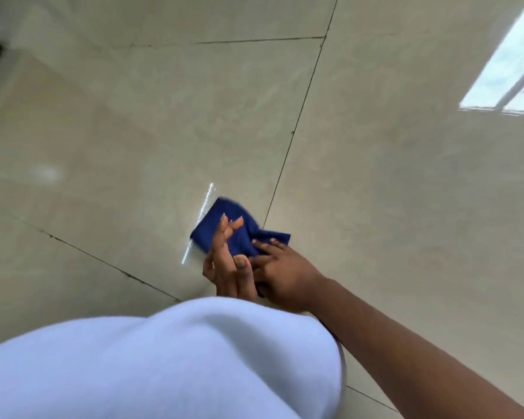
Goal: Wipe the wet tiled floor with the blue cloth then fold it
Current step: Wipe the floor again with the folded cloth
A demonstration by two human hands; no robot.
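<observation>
- Handling of the blue cloth is shared by both hands; it sits bunched between them, near the middle of the view and close above the tiled floor.
- Left hand: fingers mostly straight, laid against the near-left side of the cloth, thumb up beside it. It appears to steady or flatten the fabric, not grip it.
- Right hand: fingers spread on the right part of the cloth, with a dark scrap showing under the palm. Whether it pinches the fabric cannot be told.
- Judgement: the two-handed hold suits gathering or folding more than a wiping stroke.
- Bright streaks just left of the cloth suggest wetness on the tile; a window reflection lies far right.
- White garment fills the near left.
- Containers: none in view.
</observation>
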